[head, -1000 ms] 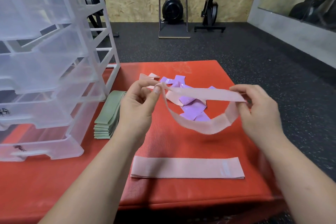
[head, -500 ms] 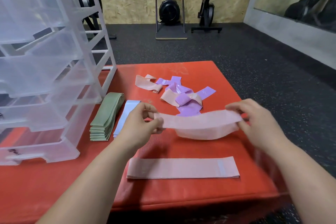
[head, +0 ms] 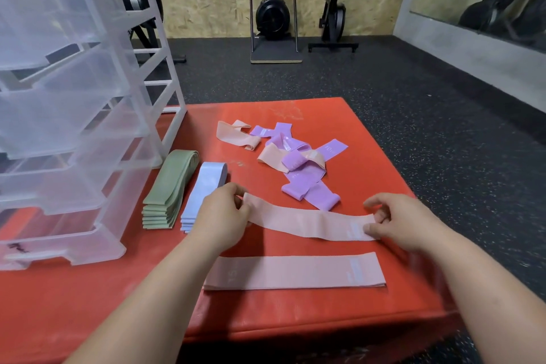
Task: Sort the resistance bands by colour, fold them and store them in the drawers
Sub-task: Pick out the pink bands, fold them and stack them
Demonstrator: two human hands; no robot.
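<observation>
Left hand (head: 220,216) and right hand (head: 404,220) pinch opposite ends of pink band (head: 307,221), fingers curled; clear drawers (head: 68,115) look unfilled.

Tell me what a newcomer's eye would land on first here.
The left hand and right hand pinch the ends of a pink band stretched across the middle of the red mat. Behind it lies a tangled heap of purple and pink bands; at left, a green stack and a blue stack sit beside the clear drawer unit.

Red mat (head: 295,310) under drawer unit (head: 74,127), green stack (head: 170,189), blue stack (head: 204,189), flat pink band (head: 295,273), pink-and-purple heap (head: 298,162).
</observation>
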